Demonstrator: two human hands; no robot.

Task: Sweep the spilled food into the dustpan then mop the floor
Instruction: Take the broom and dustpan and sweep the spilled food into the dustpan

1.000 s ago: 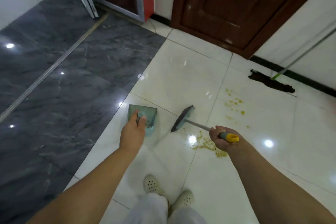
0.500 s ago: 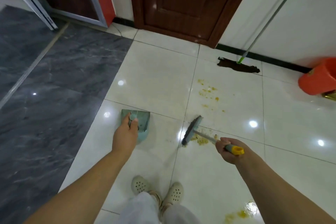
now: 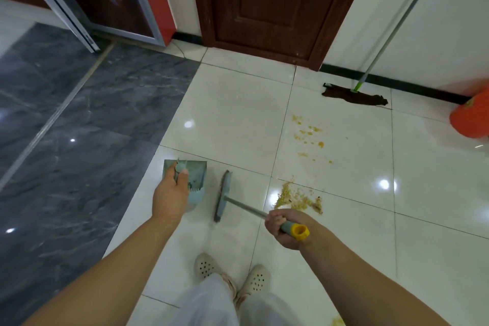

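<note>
Broom swept left, nearer dustpan.

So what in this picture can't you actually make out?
- Head view: inside of the pale green plastic dustpan, partly covered by the left hand; any food inside is unclear.
- Orange round container, cut off by the right edge.
- Long silver mop handle, its top cut off by the upper edge.
- Yellow food scraps, cut off at the bottom edge.

A home hallway: glossy white floor tiles, a panelled wooden door at 12 o'clock, a mop at 2 o'clock against the wall.
</note>
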